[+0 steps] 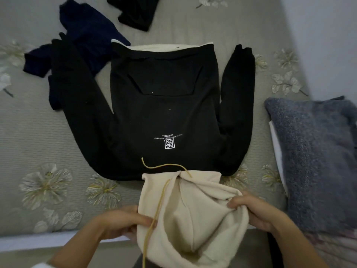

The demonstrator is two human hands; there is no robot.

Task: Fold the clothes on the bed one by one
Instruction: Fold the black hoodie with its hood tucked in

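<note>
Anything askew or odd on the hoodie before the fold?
Mostly tidy. The black hoodie lies flat, but its left sleeve overlaps a navy garment, and one yellow drawstring trails loose across the chest. Both hands grip the cream hood.

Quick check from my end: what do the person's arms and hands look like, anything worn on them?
Both forearms are bare, with no gloves, rings, watch or bracelet visible on the left hand or the right hand. Near the lower left corner a bit of white cloth shows by the left arm, perhaps a sleeve; I cannot tell.
</note>
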